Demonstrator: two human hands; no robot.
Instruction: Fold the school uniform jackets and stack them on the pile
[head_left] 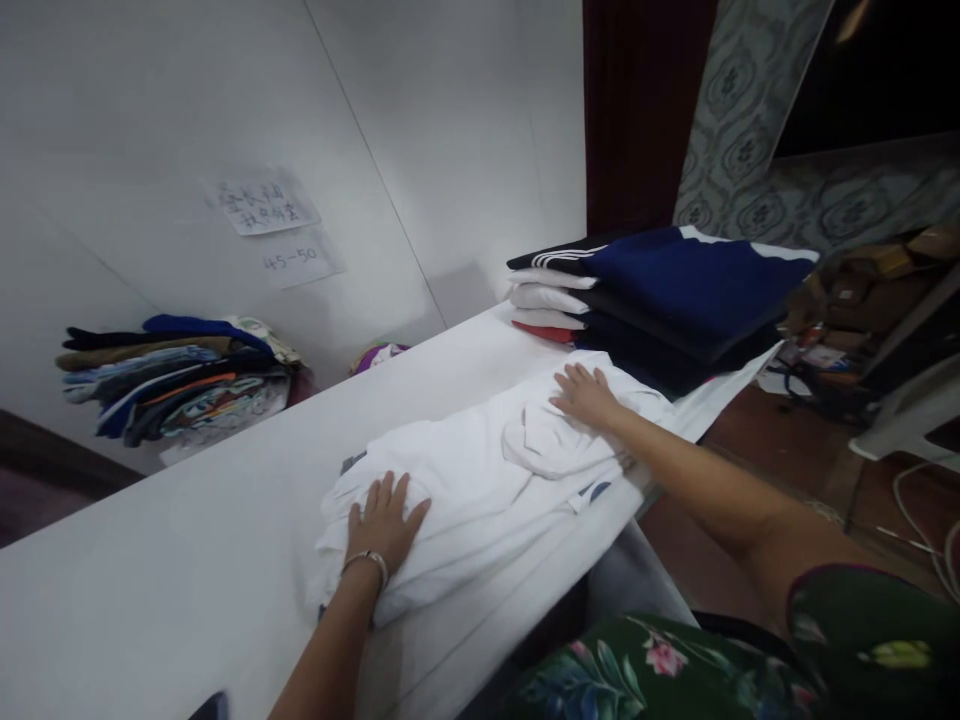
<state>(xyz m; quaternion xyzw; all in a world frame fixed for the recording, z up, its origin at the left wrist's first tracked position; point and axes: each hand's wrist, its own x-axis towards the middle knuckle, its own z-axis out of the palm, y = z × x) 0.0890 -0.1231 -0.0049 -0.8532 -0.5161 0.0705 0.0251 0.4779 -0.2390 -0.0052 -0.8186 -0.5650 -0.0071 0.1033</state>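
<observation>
A white garment (457, 465) lies folded lengthwise on the white table (187, 560), with dark bits showing at its left end and a dark blue patch near its front edge. My left hand (382, 520) rests flat on the garment's left end, fingers spread, a bracelet at the wrist. Toward the other end, my right hand (585, 397) lies open on the cloth, beside a rumpled, rounded fold that looks like a hood or collar. Neither hand grips the fabric.
Behind my right hand stands a stack of folded clothes (675, 290), navy on top. Another clothes pile (187, 380) sits beyond the table's far edge, below paper notes (266, 205) on the wall. A dark object (210, 706) lies at the near left. A white plastic stool (911, 410) stands right.
</observation>
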